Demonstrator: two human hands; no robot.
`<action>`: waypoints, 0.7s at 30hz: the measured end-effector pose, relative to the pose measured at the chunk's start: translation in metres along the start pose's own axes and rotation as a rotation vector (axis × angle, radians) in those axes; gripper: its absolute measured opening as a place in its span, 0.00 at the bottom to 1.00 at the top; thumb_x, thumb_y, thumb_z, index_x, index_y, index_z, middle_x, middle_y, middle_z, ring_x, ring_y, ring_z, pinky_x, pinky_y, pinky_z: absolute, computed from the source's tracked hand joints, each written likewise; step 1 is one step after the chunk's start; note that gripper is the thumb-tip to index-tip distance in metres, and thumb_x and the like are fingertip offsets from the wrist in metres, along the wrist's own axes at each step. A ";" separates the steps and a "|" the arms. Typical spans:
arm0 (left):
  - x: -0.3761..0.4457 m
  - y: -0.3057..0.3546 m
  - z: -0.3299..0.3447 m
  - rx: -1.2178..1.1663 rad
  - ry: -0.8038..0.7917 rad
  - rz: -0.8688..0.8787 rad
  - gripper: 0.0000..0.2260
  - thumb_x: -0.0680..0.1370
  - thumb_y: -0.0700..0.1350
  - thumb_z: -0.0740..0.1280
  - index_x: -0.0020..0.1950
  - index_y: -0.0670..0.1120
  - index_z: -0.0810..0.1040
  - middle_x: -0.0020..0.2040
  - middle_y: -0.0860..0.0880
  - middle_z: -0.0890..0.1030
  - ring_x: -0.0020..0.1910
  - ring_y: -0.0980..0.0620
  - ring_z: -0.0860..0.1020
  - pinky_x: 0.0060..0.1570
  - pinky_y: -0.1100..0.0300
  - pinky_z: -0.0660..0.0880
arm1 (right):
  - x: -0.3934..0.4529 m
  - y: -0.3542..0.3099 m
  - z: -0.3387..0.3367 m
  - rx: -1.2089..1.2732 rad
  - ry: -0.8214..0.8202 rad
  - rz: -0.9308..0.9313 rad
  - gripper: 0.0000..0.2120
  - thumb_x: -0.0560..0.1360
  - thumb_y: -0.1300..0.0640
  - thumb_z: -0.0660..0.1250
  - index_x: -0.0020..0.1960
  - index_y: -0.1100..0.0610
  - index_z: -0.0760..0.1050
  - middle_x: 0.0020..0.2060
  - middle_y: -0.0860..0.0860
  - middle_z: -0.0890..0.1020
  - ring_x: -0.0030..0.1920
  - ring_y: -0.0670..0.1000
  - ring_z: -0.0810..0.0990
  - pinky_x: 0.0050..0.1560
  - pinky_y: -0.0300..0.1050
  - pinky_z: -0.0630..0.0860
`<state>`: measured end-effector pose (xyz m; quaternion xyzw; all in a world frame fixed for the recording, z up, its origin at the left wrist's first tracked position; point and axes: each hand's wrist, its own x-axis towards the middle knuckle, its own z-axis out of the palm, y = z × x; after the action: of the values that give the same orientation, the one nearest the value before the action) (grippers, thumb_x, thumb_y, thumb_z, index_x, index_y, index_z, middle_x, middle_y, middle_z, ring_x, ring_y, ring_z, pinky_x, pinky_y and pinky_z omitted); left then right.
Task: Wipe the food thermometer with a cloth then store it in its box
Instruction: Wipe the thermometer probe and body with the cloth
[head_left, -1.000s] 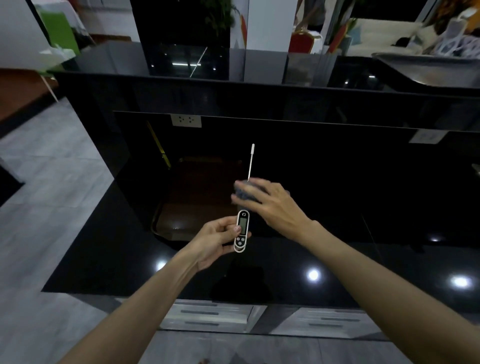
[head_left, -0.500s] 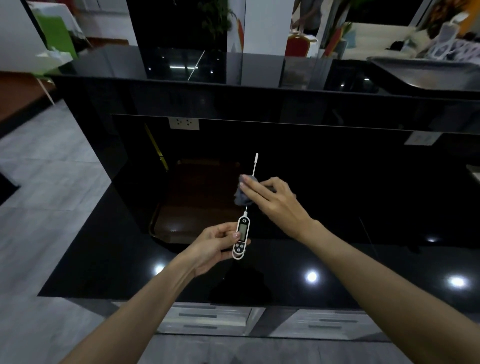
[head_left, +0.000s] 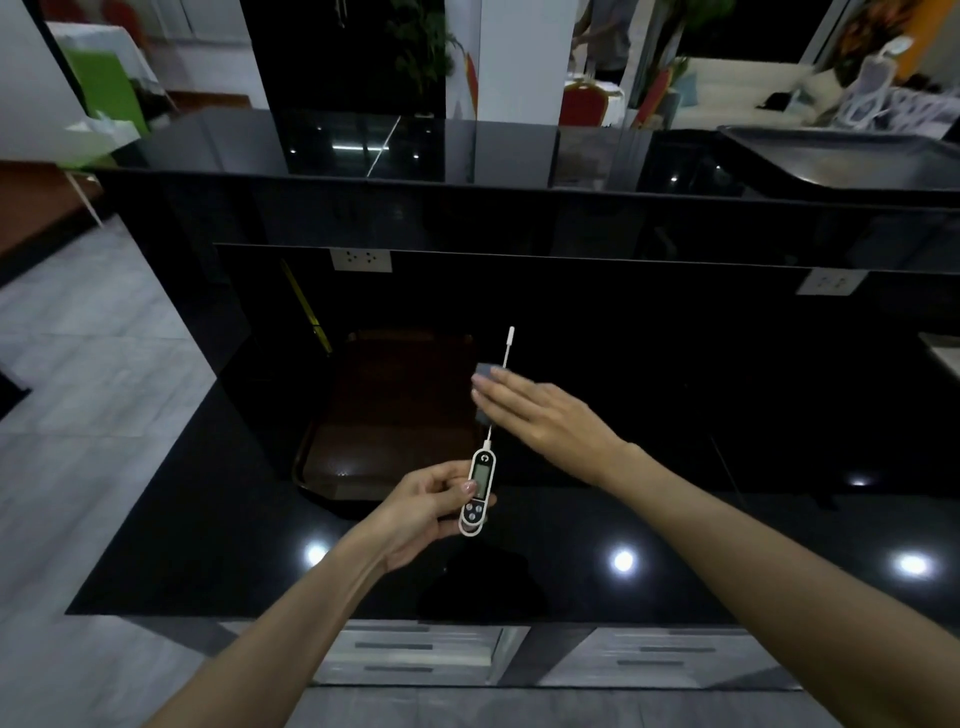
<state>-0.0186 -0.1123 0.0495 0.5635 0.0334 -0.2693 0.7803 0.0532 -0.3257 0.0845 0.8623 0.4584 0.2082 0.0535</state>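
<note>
Left hand (head_left: 426, 501) grips the food thermometer (head_left: 479, 487) body; right hand (head_left: 540, 413) pinches the grey cloth (head_left: 483, 372) round its probe; no writing is legible.

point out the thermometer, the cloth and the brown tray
thermometer (head_left: 481, 480): head view, on its display screen
cloth (head_left: 482, 370): head view, on the grey corner above the fingertips
tray (head_left: 384, 415): head view, on its bare brown base
</note>
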 end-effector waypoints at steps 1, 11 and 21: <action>0.000 -0.001 0.001 0.007 -0.004 0.000 0.14 0.78 0.37 0.64 0.63 0.40 0.76 0.49 0.44 0.81 0.59 0.43 0.79 0.59 0.46 0.76 | 0.002 0.001 -0.003 0.026 0.022 0.079 0.28 0.78 0.68 0.59 0.76 0.61 0.60 0.77 0.56 0.61 0.77 0.56 0.58 0.63 0.48 0.74; -0.001 -0.002 0.002 -0.002 -0.012 0.044 0.12 0.77 0.36 0.64 0.60 0.40 0.77 0.44 0.46 0.82 0.55 0.46 0.81 0.56 0.48 0.78 | 0.010 0.001 -0.008 0.063 0.024 0.136 0.29 0.77 0.69 0.63 0.76 0.62 0.61 0.77 0.61 0.60 0.77 0.59 0.57 0.63 0.48 0.74; -0.001 -0.009 -0.003 -0.009 0.020 0.018 0.11 0.77 0.36 0.64 0.59 0.40 0.77 0.45 0.46 0.83 0.56 0.44 0.81 0.54 0.48 0.78 | 0.041 0.040 -0.033 -0.030 0.063 0.109 0.26 0.78 0.67 0.60 0.75 0.61 0.64 0.74 0.63 0.64 0.75 0.63 0.62 0.64 0.58 0.73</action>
<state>-0.0222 -0.1110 0.0411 0.5629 0.0374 -0.2566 0.7847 0.0909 -0.3183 0.1387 0.8781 0.4091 0.2448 0.0404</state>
